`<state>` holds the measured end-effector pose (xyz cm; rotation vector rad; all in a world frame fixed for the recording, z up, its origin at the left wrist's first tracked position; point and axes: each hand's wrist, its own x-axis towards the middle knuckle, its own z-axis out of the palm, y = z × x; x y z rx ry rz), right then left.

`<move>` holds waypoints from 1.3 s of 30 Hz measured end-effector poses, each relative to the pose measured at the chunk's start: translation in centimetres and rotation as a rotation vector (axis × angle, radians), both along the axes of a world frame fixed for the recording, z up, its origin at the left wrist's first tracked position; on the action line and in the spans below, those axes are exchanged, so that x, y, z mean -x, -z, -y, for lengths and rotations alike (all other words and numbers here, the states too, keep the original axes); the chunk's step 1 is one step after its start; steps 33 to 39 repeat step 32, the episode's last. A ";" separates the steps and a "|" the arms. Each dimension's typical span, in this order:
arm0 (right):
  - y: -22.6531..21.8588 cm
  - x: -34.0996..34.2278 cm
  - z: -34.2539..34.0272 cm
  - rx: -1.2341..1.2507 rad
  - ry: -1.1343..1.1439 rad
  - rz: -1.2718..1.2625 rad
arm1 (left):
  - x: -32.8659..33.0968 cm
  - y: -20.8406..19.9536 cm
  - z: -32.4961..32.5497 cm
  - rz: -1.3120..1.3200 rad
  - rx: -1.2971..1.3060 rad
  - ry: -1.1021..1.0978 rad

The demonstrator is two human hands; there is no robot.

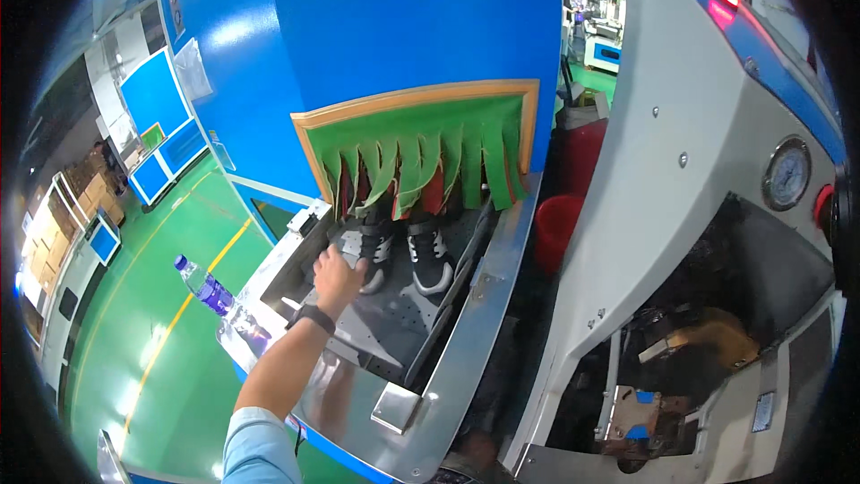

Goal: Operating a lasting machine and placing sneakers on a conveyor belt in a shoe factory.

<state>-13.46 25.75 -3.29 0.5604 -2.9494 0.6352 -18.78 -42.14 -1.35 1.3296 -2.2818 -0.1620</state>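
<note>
My left hand (339, 280), with a dark band on the wrist, reaches over the conveyor belt (381, 341) of a blue machine. Its thumb and fingers are spread, with nothing visible between them. Just right of the hand lies a black and white shoe (377, 255), close to the thumb; whether they touch I cannot tell. A matching shoe (431, 260) lies to its right, toe toward me. Both shoes come out from under a green strip curtain (421, 166), which hides their far ends. My right hand is out of view.
A plastic bottle (204, 285) with a purple label stands on the machine's left ledge. On the right rises a large grey machine (663, 161) with a pressure gauge (787, 173). A red bin (557, 231) sits between the machines. Cartons (54, 237) are stacked far left.
</note>
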 end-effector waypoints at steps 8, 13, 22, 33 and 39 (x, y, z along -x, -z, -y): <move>1.1 -0.4 0.0 -0.032 -0.077 -0.129 | 8.6 -4.4 -0.3 0.056 -0.011 0.213; -0.1 0.4 1.3 -0.017 -0.131 -0.189 | 10.7 -2.4 2.2 0.048 -0.036 0.245; -0.1 0.7 0.8 -0.050 -0.122 -0.223 | 12.7 -4.5 0.3 0.469 -0.230 0.535; 1.8 -1.1 -0.5 0.077 -0.078 -0.148 | 7.6 -7.6 -5.8 0.748 0.040 0.624; 1.8 -1.1 -0.5 0.077 -0.078 -0.148 | 7.6 -7.6 -5.8 0.748 0.040 0.624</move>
